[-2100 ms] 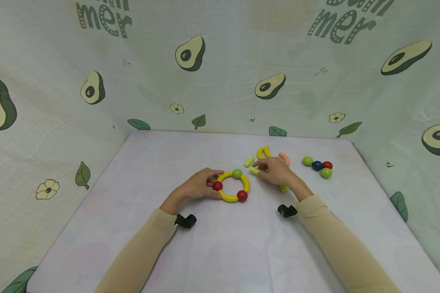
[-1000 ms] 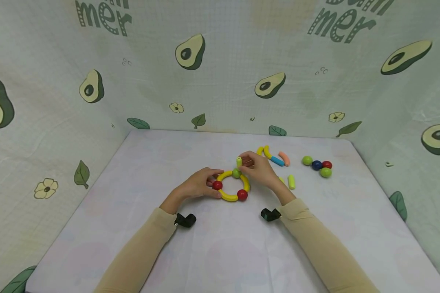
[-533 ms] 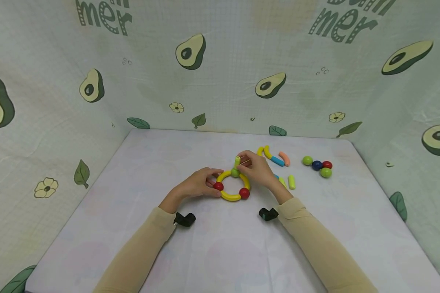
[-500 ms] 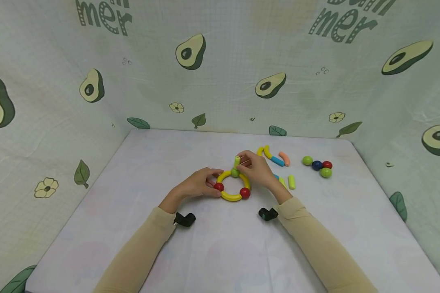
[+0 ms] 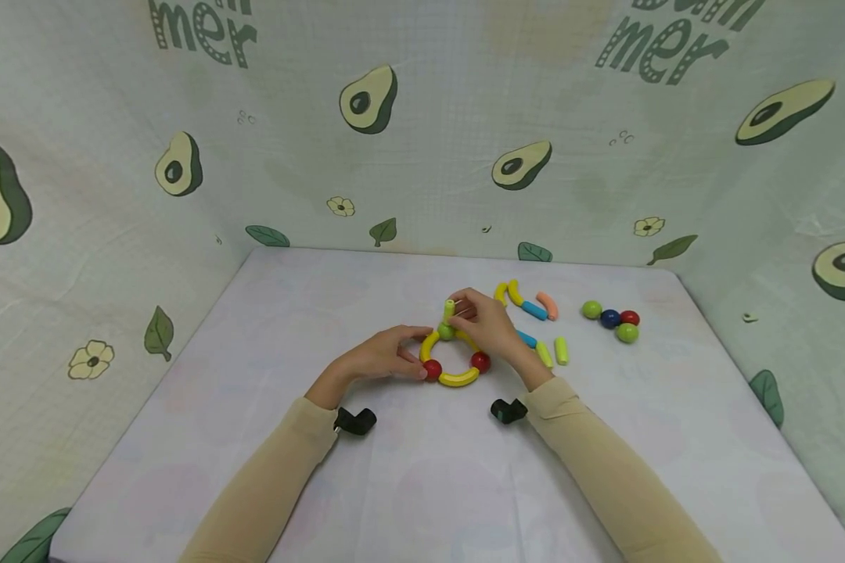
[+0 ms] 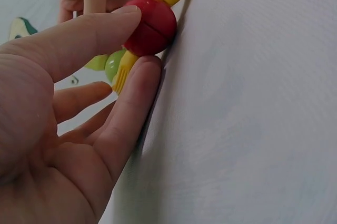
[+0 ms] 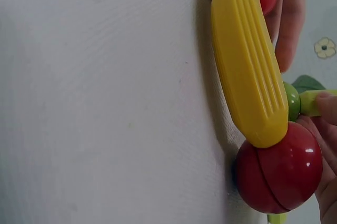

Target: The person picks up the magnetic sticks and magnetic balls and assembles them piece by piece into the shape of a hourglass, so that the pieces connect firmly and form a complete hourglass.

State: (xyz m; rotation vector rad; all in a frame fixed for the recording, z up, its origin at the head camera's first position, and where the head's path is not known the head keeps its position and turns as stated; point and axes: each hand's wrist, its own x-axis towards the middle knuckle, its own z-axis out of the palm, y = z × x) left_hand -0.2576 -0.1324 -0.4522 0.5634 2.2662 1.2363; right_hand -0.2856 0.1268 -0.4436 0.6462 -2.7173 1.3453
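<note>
The left hand (image 5: 387, 354) is pinching the red ball (image 5: 432, 371) at roughly 8 o'clock on the yellow ring (image 5: 459, 379) sitting on the table (image 5: 422, 485), while the right hand (image 5: 489, 320) is gripping a lime stick (image 5: 449, 308) that's standing on the green ball (image 5: 447, 333) near 11 o'clock, though tbh I can't tell if it's fully seated.

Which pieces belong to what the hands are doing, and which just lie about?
Seemingly in use:
ring, one red ball pinched by the left hand
lime stick in the right hand

Lying loose:
two yellow curves
pink curve
two blue sticks
two other lime sticks
four balls
</note>
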